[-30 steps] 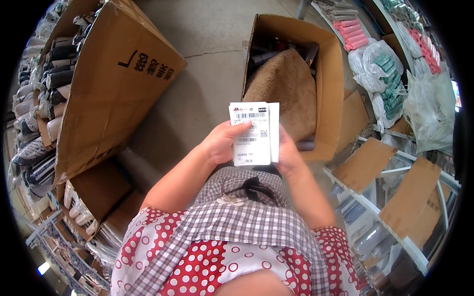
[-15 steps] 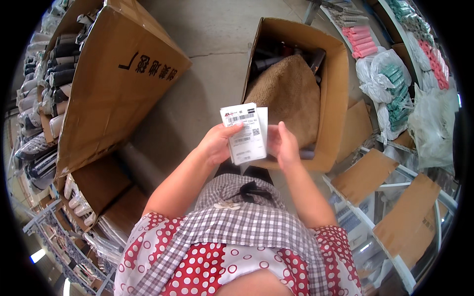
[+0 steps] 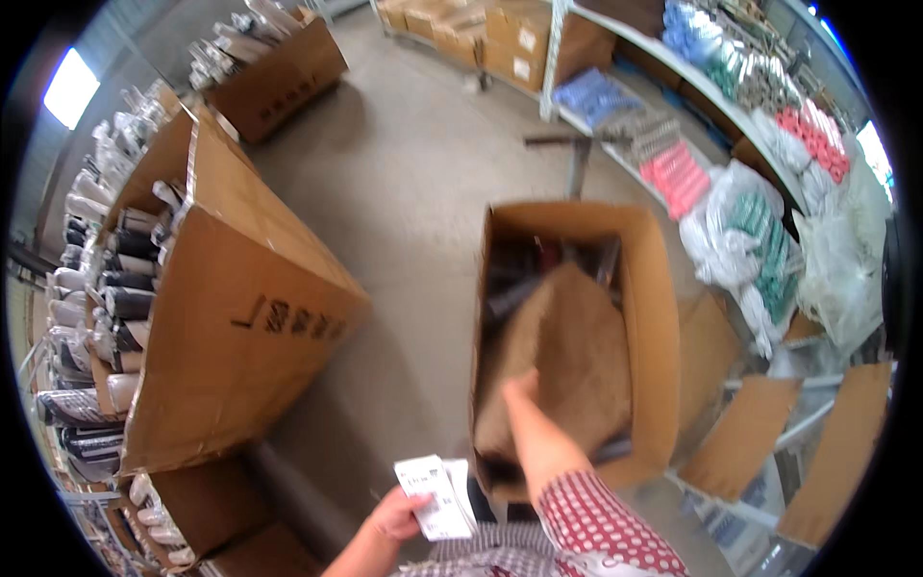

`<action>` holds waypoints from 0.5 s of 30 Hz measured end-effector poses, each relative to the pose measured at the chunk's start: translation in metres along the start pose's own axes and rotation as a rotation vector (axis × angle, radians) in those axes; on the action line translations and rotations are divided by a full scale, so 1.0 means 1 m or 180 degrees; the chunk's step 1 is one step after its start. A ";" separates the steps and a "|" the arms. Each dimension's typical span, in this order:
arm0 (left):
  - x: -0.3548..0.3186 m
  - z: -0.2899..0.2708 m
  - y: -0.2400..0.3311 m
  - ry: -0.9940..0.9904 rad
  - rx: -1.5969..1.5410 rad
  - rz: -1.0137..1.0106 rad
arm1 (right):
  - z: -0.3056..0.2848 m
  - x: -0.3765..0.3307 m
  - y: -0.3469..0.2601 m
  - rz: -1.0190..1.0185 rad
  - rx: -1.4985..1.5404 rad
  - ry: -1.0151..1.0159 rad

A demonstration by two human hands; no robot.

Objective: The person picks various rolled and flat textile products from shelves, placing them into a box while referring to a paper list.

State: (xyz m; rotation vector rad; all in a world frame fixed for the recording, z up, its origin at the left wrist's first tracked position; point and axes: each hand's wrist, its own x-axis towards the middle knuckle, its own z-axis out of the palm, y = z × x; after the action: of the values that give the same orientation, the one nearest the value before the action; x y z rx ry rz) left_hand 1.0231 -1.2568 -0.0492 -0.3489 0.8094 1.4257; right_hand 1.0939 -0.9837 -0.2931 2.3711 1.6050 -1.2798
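Observation:
My left hand (image 3: 395, 514) is closed on a small stack of white printed labels (image 3: 436, 497), its thumb lying across their face. The labels are slightly fanned, low in the picture and left of the open carton. My right hand (image 3: 520, 387) reaches over that cardboard box (image 3: 654, 361) and is at the brown carpet piece (image 3: 585, 356) inside it. Motion smears the right hand, and its fingers cannot be made out. The carpet rises to a peak and fills much of the box. Dark rolled items (image 3: 510, 274) lie behind it, partly hidden.
A large cardboard carton (image 3: 245, 327) tilts at the left, with wrapped rolls (image 3: 130, 274) beside it. Shelves of wrapped pink rolls (image 3: 677, 179) and plastic-bagged green rolls (image 3: 764, 250) line the right. Cardboard sheets (image 3: 740, 438) lie on a metal frame at the lower right.
My right hand has left the labels and moved forward over the carpet in the box. The left hand has moved down and left with the labels. The view has tilted up.

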 end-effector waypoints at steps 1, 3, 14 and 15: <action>-0.001 -0.001 -0.001 0.0000 0.0000 -0.0112 | -0.013 0.009 0.022 -0.0290 0.0169 -0.0020; -0.010 -0.011 -0.009 0.0094 -0.0194 -0.0230 | -0.075 -0.009 0.018 -0.0895 -0.0070 -0.0127; -0.033 0.108 0.006 -0.0278 0.0652 0.0221 | -0.368 -0.004 0.089 -0.1736 -0.2037 0.1942; -0.035 0.117 0.004 -0.0308 0.0611 0.0090 | -0.354 0.015 0.117 -0.1767 -0.2769 0.1608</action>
State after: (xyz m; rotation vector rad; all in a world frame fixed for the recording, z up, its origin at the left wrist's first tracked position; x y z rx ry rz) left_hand 1.0543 -1.2045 0.0561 -0.1210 0.8667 1.3673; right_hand 1.4044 -0.8786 -0.1147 1.7807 2.3771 0.1427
